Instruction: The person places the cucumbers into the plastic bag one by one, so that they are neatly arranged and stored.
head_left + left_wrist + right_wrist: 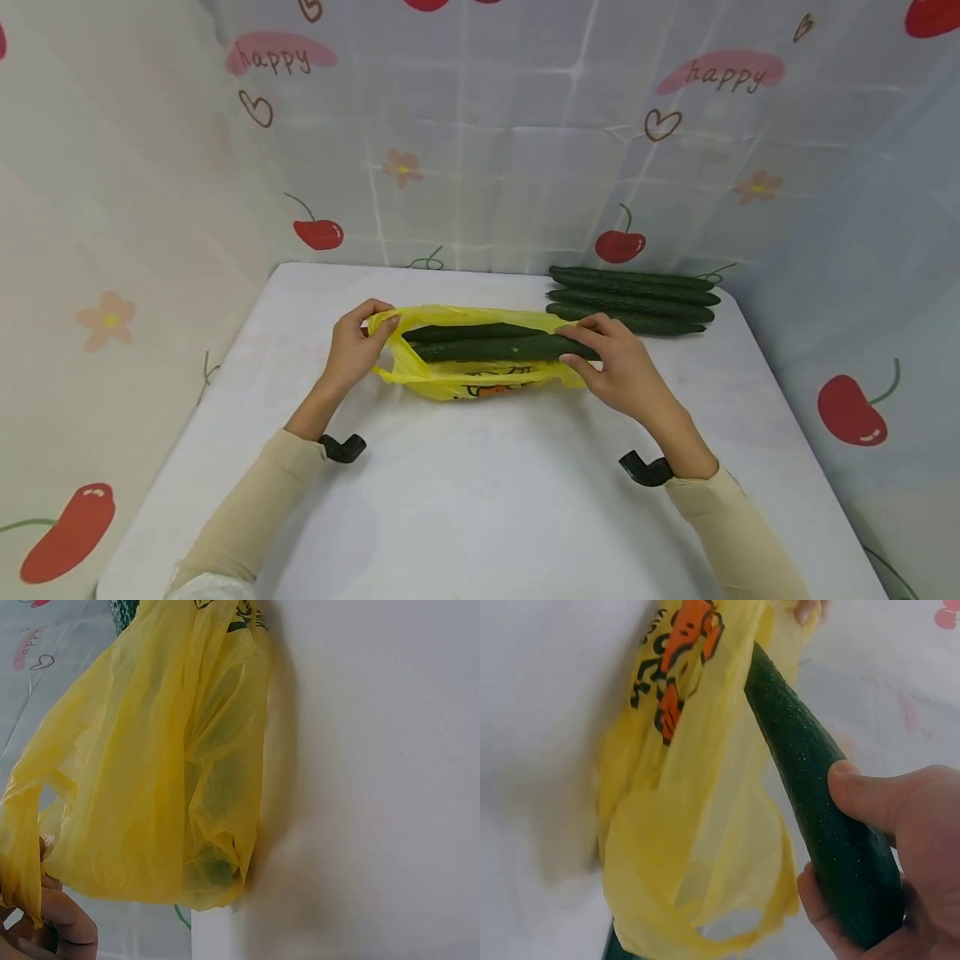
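A yellow plastic bag (435, 387) with black and orange print lies across the middle of the table, its mouth facing up. My left hand (356, 343) pinches the bag's left handle, and the left wrist view shows the fingers (69, 919) curled at that handle. My right hand (618, 367) grips the right end of a dark green cucumber (817, 802), thumb on one side and fingers on the other. Its left end reaches into the bag opening. Behind it another cucumber (457, 332) shows inside the bag. Through the thin plastic, green shapes show in the left wrist view.
Several cucumbers (630, 302) lie side by side at the table's back right, just beyond my right hand. The white table (465, 500) meets a printed curtain (480, 167) at its back edge. Dark wrist mounts (648, 469) sit on both forearms.
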A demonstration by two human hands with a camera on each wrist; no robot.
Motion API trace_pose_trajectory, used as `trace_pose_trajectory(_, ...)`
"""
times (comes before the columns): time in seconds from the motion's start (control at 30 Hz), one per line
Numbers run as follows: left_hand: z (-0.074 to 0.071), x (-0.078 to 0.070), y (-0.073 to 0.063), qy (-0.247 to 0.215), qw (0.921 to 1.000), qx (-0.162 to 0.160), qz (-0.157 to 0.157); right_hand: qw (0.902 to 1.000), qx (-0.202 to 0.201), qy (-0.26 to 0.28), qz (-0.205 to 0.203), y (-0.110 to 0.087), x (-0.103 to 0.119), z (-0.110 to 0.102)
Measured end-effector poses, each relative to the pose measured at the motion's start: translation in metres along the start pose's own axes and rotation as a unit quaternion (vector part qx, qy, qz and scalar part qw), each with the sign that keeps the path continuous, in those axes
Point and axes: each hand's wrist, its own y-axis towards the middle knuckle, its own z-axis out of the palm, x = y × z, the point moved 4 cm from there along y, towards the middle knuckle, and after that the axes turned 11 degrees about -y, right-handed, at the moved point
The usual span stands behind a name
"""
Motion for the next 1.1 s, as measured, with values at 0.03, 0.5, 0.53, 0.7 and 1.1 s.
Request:
trace_pose_trajectory(0.03,0.0,0.001,-0.001,-0.001,1.0,0.0,-0.002,1.0,0.003,-0.003,-0.004,0.002,0.003,0.004)
trace_pose_trajectory(0.5,-0.001,-0.001,-0.001,-0.015,0.9999,-0.004,-0.005,0.9994,0.03,0.014,0.004,0.011,0.033,0.042)
trace_pose_trajectory(0.53,-0.001,-0.001,-0.001,-0.016,0.9999,-0.003,-0.005,0.9989,0.038,0.023,0.015,0.012,0.032,0.044)
trace_pose_trajectory(0.7,-0.001,-0.001,0.0,-0.013,0.9999,-0.006,-0.004,0.9884,0.093,0.06,0.104,0.015,0.02,0.058)
trace_pose_trajectory(1.1,0.0,-0.006,0.002,-0.02,0.9998,-0.006,-0.006,0.9663,0.19,0.143,0.098,0.012,-0.024,0.079)
